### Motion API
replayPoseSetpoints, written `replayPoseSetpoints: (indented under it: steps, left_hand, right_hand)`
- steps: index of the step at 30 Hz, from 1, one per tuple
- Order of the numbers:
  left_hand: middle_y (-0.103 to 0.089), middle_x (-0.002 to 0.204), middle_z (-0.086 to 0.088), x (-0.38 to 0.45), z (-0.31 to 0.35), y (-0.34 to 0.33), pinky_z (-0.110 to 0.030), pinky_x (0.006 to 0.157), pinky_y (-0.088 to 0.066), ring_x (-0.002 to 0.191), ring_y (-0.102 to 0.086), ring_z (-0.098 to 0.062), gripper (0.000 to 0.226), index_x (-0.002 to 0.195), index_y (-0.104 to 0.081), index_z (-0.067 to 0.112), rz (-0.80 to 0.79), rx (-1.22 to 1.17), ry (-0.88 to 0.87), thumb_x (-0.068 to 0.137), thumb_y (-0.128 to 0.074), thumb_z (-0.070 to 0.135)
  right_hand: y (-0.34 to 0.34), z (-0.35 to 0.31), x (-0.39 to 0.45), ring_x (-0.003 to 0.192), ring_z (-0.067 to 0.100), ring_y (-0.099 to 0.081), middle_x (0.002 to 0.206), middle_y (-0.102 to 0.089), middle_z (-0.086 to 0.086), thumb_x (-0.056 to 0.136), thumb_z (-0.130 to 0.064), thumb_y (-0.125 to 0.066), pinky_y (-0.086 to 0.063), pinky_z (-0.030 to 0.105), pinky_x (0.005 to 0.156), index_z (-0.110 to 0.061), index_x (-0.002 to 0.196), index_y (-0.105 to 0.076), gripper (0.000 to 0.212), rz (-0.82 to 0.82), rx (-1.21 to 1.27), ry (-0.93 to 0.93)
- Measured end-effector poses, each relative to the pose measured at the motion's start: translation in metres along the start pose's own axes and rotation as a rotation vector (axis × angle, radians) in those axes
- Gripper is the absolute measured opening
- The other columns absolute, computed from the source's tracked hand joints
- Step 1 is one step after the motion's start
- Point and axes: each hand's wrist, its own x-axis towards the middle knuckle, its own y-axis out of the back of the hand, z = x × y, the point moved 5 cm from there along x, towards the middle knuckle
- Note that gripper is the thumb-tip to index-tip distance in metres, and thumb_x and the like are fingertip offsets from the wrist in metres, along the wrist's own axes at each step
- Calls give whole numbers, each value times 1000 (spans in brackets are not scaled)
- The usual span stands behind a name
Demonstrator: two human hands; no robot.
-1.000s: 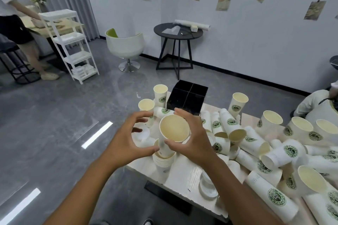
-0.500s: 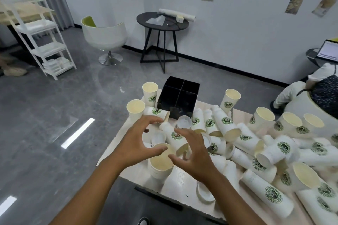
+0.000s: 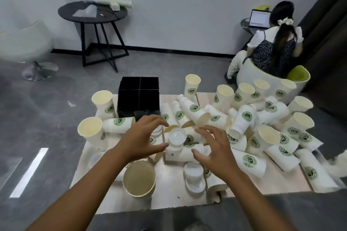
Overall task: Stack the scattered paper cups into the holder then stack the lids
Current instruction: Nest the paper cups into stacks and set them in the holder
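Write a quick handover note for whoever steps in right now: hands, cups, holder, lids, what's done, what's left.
Left hand and right hand: both open, holding nothing, on either side of a small lid atop the cup pile.
Black holder: at the table's far left; no cups visible in it.
Started stack of cups: upright near the front edge.
Left: nearly all cups, then the lids.

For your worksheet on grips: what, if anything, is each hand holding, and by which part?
Nothing. Left hand and right hand hover open on either side of a cup lying in the pile.
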Motion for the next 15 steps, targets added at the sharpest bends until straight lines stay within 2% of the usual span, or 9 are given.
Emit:
replayPoseSetpoints:
  steps: [4,8,11,15]
  left_hand:
    - [-57,135,11,48,-3,-19,-38,103,-49,125,-52,-14,54,129,-61,30,-69,121,-95,81,-78,48]
    - [-55,141,7,101,-7,-47,-44,101,-48,127,-51,-21,63,135,-56,30,-213,254,-140,79,-76,49]
    - [-54,146,3,140,-10,-71,-44,99,-49,131,-51,-25,70,139,-53,29,-306,338,-183,76,-81,42]
    - [-50,150,2,185,-13,-105,-44,100,-47,135,-48,-26,78,143,-50,30,-393,415,-233,74,-85,38]
  right_hand:
    - [12,43,7,118,19,-46,134,-50,-11,76,-51,-69,-49,46,98,-34,134,-58,61,19,-60,-118]
    - [22,77,15,113,19,-48,132,-50,-12,73,-41,-79,-50,47,93,-37,133,-55,65,89,-27,-196]
    - [21,103,21,114,20,-50,132,-51,-11,74,-49,-69,-50,46,95,-32,135,-57,64,60,-8,-235]
    - [16,134,27,117,21,-50,132,-53,-8,72,-52,-65,-48,48,99,-31,136,-58,68,33,50,-289]
